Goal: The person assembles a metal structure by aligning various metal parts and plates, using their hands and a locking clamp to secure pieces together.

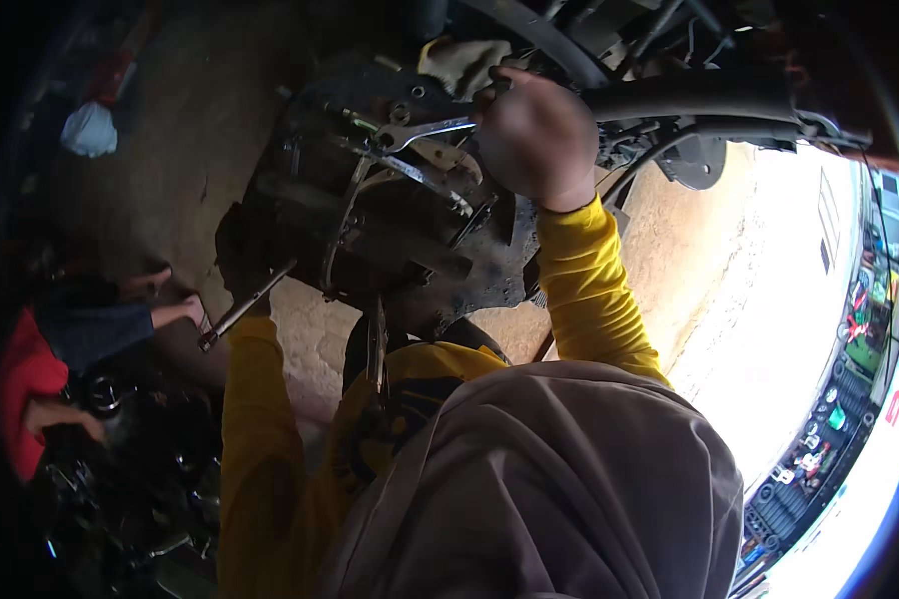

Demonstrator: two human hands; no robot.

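My right hand [541, 140] is closed around one end of a silver wrench [425, 131], its other end resting over the dark metal assembly [350, 240] in front of me. The wrench's jaw sits beside a bolt or rod at the assembly's upper part. My left hand [242, 250], very dark in shadow, is at the assembly's left edge; its fingers cannot be made out. A metal bar tool [250, 304] crosses by my left wrist, and whether that hand grips it is unclear. A pale cloth or glove [464, 65] lies just beyond my right hand.
Frame tubes and hoses [689, 100] run across the upper right. Another metal bar [377, 344] sticks out toward me from the assembly. A person in red [35, 384] sits at the left near dark machine parts. Shelves of goods [819, 439] curve along the right.
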